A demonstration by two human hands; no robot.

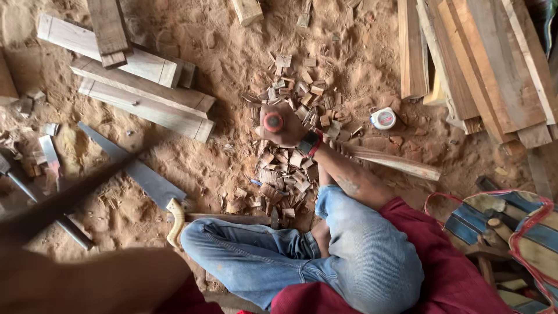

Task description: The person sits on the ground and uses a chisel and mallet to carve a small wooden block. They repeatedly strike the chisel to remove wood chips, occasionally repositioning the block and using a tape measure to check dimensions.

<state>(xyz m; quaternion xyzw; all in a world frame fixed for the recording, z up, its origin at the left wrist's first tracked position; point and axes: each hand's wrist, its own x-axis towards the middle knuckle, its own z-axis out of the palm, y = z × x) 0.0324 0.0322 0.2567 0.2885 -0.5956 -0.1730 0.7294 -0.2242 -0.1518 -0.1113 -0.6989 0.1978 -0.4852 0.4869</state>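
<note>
Location: sandy floor [221,52] strewn with wood offcuts. The person sits cross-legged in blue jeans and a red top.

Right hand [286,127]: clenched around an upright tool with a round red cap [273,122]. Only the cap end shows, and the working end is hidden under the fist. A dark wristwatch with red trim [311,142] sits on that wrist. The hand is over a heap of small wood chips [290,166], which spreads from just above the knuckles down to the knee.

Left arm [87,279]: blurred, filling the lower left corner. A long dark bar [64,200] runs slantwise above it, also blurred. The left hand itself cannot be made out, so I cannot tell whether it is closed or loose, or whether it is holding the bar.

Nearby items:
- A slim wooden stick [395,163] lies on the floor just right of the right forearm, angled down to the right.
- A handsaw [136,171] with a pale handle lies left of the chip heap, handle end near the knee.
- A small round white and red tape measure [383,118] lies right of the heap.
- Short planks [145,99] are stacked upper left.
- Longer boards [476,64] are stacked upper right.
- A blue striped bag with red trim [511,232] is at the lower right.
- Metal hand tools [51,156] lie at the far left.
</note>
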